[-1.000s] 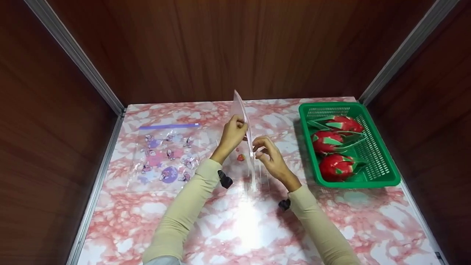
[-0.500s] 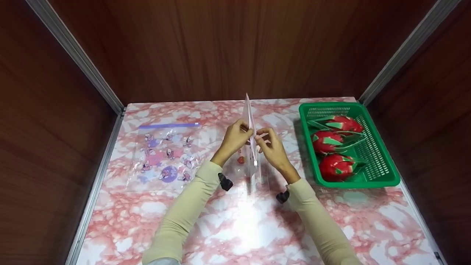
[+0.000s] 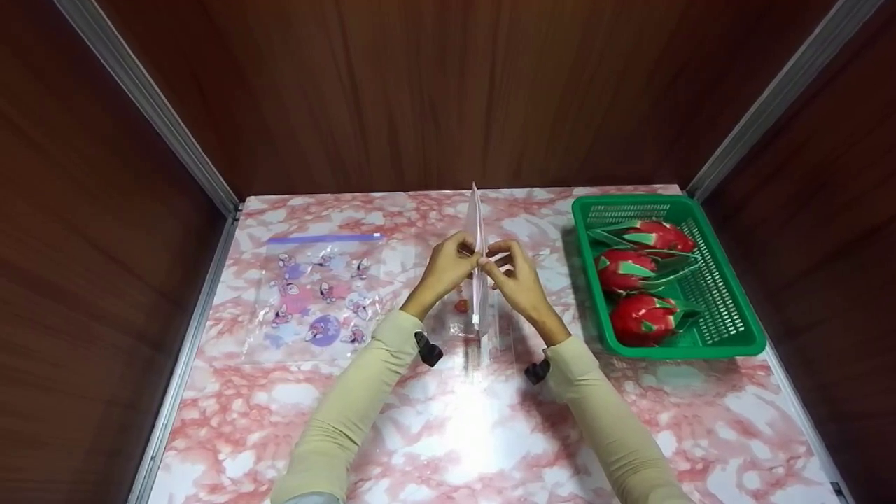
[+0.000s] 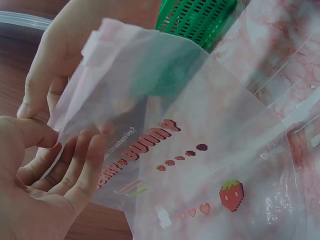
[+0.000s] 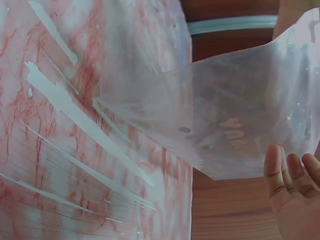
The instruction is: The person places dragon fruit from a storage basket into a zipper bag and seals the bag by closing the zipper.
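Observation:
A clear zip bag with a pink slider strip is held upright, edge-on in the head view. Red lettering and a strawberry print show on its side in the left wrist view. My left hand pinches the strip from the left, thumb against fingertips. From the opposite side my right hand pinches it too, and the two thumbs nearly meet. The white slider sits at the strip's near end, below both hands. In the right wrist view, the bag's body hangs down to the table.
A flat zip bag with a purple strip and cartoon print lies on the left of the marbled table. At right, a green basket holds three red dragon fruits. Dark wood panels close in the back and sides.
The upright bag's far end has swung right, so its strip now points straight away from me. My right hand has moved up and left along the strip, closer to my left hand.

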